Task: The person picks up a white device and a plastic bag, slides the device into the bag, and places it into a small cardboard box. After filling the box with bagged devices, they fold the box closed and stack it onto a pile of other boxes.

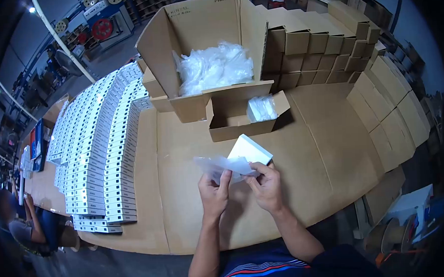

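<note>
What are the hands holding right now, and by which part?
A clear plastic bag: the left hand pinches its near edge, the right hand its right end.

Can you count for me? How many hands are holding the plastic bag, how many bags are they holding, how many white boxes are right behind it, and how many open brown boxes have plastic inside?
Hands: 2, the left hand and right hand
Plastic bag: 1
White box: 1
Open brown boxes: 2, the big box and small box
Total: 6
</note>
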Demonstrator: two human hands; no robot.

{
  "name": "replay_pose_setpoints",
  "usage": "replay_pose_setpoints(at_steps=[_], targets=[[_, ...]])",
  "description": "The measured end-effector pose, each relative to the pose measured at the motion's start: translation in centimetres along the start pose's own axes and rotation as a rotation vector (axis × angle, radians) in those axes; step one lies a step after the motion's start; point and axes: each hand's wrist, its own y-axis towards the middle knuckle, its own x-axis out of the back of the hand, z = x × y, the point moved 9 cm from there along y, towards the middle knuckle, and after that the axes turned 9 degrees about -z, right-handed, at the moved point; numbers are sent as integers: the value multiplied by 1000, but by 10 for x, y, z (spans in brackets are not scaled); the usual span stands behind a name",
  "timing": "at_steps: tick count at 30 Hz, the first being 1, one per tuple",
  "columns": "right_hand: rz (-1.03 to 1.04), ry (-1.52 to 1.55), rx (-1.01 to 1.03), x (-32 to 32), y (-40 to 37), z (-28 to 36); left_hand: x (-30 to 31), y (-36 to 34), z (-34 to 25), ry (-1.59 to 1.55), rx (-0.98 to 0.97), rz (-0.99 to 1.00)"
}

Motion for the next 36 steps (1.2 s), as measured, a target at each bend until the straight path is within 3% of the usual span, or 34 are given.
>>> replay_pose_setpoints(at_steps=[3, 9, 11, 12, 13, 15, 18, 21, 25, 28, 30, 34, 36], targets=[[17, 308, -303, 4, -8, -20, 4, 1, 0, -72, 3, -73], [0, 244, -259, 26, -5, -30, 23, -5, 25, -66, 24, 0], [-5, 208, -223, 27, -7, -25, 24, -4, 20, -64, -110, 13], [38, 160, -195, 26, -6, -23, 17, 1, 23, -482, 180, 68], [80, 115, -161, 27, -3, -22, 15, 10, 25, -602, 347, 129], [153, 43, -137, 29, -9, -25, 6, 30, 20, -531, 519, 538], [250, -54, -87, 26, 6, -12, -18, 47, -8, 93, 228, 951], [233, -48, -140, 32, 11, -15, -29, 50, -24, 235, 259, 1138], [271, -51, -143, 37, 17, -19, -39, 58, -21, 191, 233, 1064], [209, 33, -78, 29, 20, -15, -52, 61, -38, 322, -11, 1027], [322, -119, -126, 28, 16, -29, -58, 65, -50, 407, -129, 1023], [338, -174, -121, 30, 15, -35, -46, 83, -44, 733, -420, 779], [300, -159, -137, 31, 18, -37, -40, 83, -45, 696, -380, 696]])
